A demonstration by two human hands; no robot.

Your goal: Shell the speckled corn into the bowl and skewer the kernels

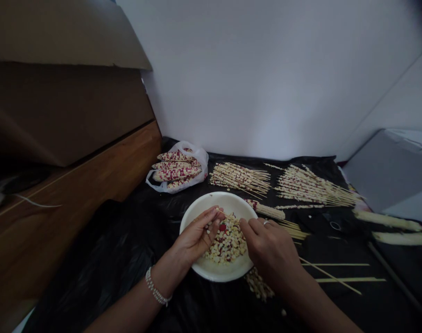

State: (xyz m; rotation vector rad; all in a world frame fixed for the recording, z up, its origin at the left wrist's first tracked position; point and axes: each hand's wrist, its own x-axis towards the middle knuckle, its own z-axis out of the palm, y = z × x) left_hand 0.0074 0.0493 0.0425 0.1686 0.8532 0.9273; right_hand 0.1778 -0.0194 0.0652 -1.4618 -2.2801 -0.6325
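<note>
A white bowl (211, 203) of loose yellow, white and red corn kernels (226, 243) sits on a black plastic sheet (134, 259). My left hand (197, 236) hovers over the bowl with fingers curled, pinching a thin wooden skewer (220, 212) near its tip. My right hand (269, 247) reaches into the kernels from the right, fingers pinched together on something too small to name; a ring shows on one finger. A threaded skewer of kernels (257, 284) lies under my right wrist.
Whole red-and-white corn cobs (176, 170) lie in a plastic bag at the back left. Two heaps of kernel-threaded skewers (240, 178) (311, 187) lie behind the bowl. Bare skewers (339, 273) and stripped cobs (387, 221) lie right. A wooden ledge (75, 185) borders the left.
</note>
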